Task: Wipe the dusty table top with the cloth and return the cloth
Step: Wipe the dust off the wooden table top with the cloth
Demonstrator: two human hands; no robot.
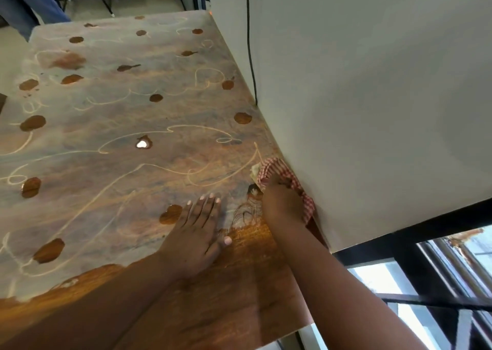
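Wiping is barely begun: her right hand (pixel 282 205) grips the cloth (pixel 279 173) against the wall (pixel 372 96), left hand (pixel 197 232) flat and open on the table (pixel 106 136). Next, I'd say, long strokes across the dust (pixel 87 168).

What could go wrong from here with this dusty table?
The cloth under the right hand is bunched against the wall, so dust may smear onto it. The left hand rests flat on unwiped dust, likely leaving prints. Most of the table remains dusty; a loaded cloth may just spread it.

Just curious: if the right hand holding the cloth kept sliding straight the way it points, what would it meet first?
Probably the white wall: the right hand and cloth already sit against it.
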